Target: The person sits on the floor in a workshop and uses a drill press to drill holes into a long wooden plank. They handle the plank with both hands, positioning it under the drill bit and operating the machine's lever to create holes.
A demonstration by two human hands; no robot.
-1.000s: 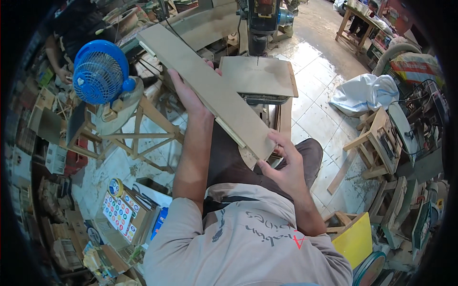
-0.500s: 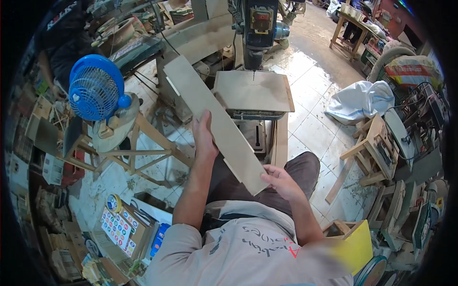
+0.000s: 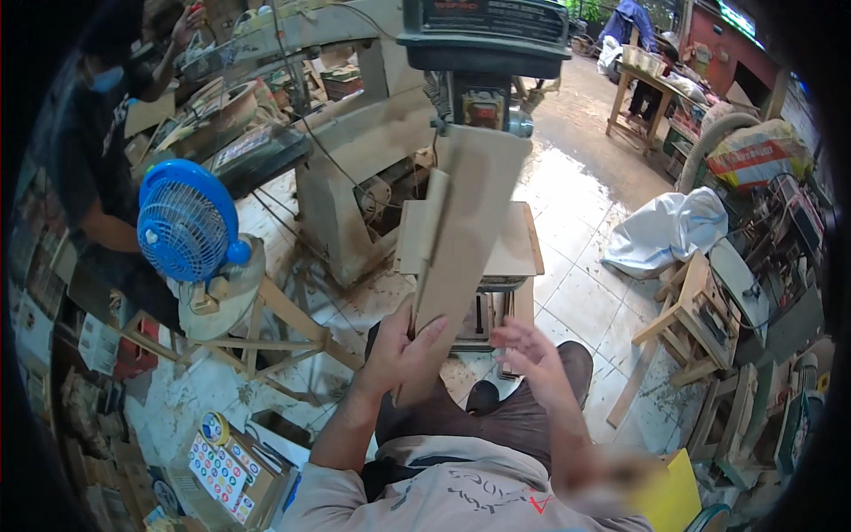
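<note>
A long, pale wooden board point(image 3: 474, 222) stands tilted up in front of me, its far end reaching toward the head of the drill press point(image 3: 483, 40). A narrower ledge or strip runs along its left side. Near its lower end, my left hand point(image 3: 399, 350) is closed on the board, thumb across the face. My right hand point(image 3: 529, 353) is just right of the board, fingers apart and slightly curled, holding nothing. Behind the board, the flat worktable point(image 3: 523, 244) of the drill press is partly hidden, and the drill bit is out of sight.
A blue fan point(image 3: 182, 222) sits on a wooden stool point(image 3: 266, 306) at left. Beyond it stands a person point(image 3: 106, 168) in dark clothes. To the right are a white sack point(image 3: 665, 230) and a small wooden stool point(image 3: 700, 297). A sticker-covered box point(image 3: 222, 474) lies lower left.
The board has swung from a leftward slant to more upright, its far end raised and shifted right. My right hand has let go of its lower end. More of the person at left shows.
</note>
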